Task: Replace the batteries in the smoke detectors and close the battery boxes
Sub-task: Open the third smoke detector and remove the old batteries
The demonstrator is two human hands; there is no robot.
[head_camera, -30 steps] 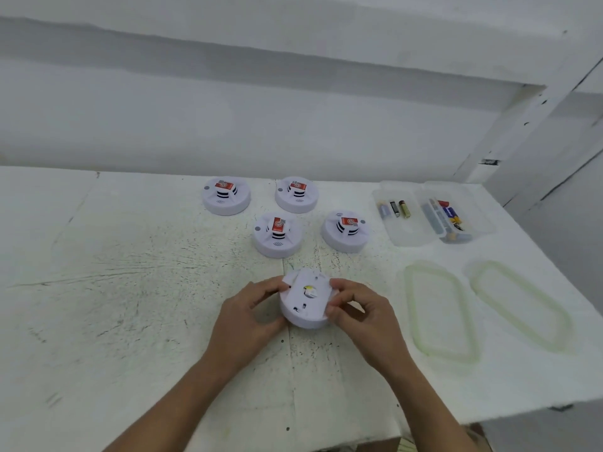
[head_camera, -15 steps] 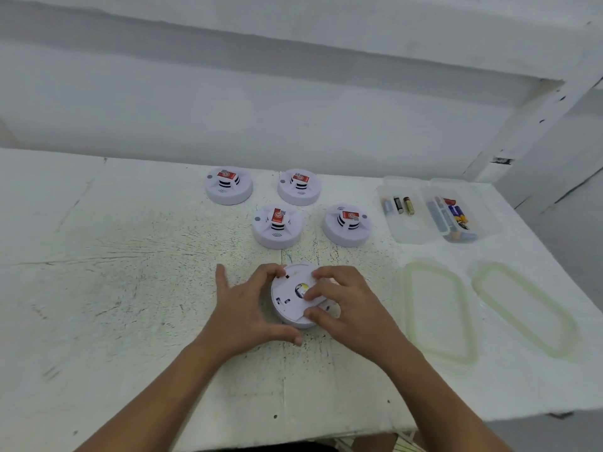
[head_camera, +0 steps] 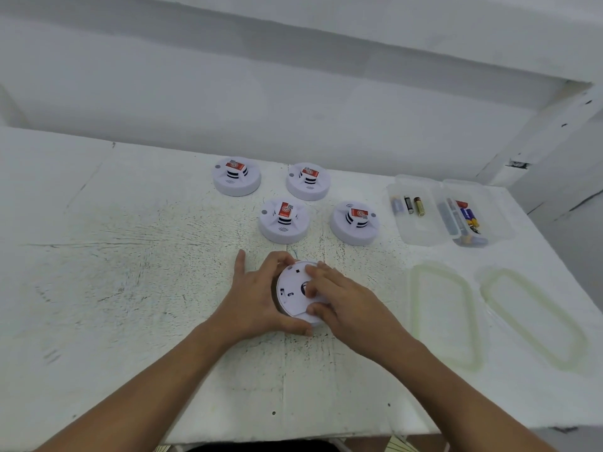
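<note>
White walls are standing behind a white, scratched table. Near the middle of the table, close to the front edge, one smoke detector is lying upside down with its flat back facing up. The left hand is wrapping around its left side, with fingers curling over the far rim and the thumb at the near rim, holding it in place. The right hand is lying on top of the back, and its fingers are bending and pressing down on the cover. I cannot tell if the battery box under them is open or closed, because the hand is hiding it.

Four more smoke detectors are sitting face up toward the back edge of the table, well apart from the hands. They are looking untouched, so I am guessing their batteries are still waiting to be changed.

Toward the right back corner, two clear boxes are sitting open, side by side, with batteries lying inside. Their two lids are lying flat near the right edge, in front of the boxes.

So the job is looking like it is only starting: one detector is being worked on, and four are left.
</note>
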